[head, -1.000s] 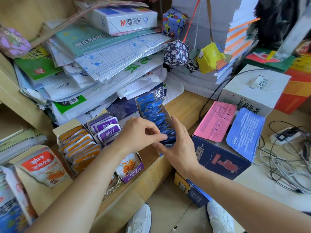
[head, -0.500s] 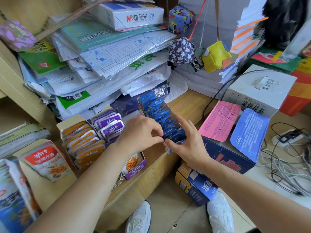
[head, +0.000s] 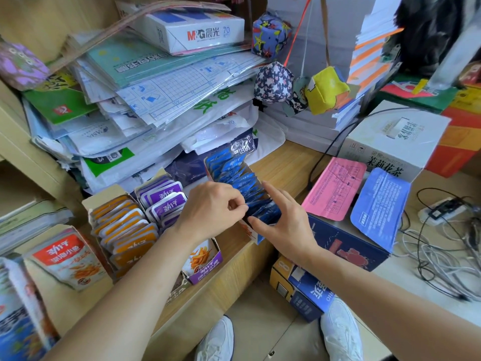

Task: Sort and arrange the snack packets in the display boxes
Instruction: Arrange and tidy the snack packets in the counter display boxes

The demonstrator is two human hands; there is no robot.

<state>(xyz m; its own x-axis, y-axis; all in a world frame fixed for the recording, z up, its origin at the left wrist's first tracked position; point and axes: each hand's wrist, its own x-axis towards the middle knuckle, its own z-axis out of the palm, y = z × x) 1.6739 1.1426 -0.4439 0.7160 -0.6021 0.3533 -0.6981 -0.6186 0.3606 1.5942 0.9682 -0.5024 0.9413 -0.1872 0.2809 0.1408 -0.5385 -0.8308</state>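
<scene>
Three open display boxes sit on the wooden shelf [head: 286,165].
- Left box [head: 106,196]: orange packets [head: 125,227], upright in rows.
- Middle box [head: 205,261]: purple packets [head: 166,201], upright; the near end is hidden by the left forearm.
- Right box [head: 256,237]: blue packets [head: 234,173], one upright row running near to far.

Left hand [head: 210,209]: fingers curled, pinching the top of a blue packet near the near end of the row.
Right hand [head: 286,222]: fingers mostly straight, index laid along the row's right side, thumb at its near end, gripping nothing.

A red-labelled pouch [head: 65,259] stands near-left.
</scene>
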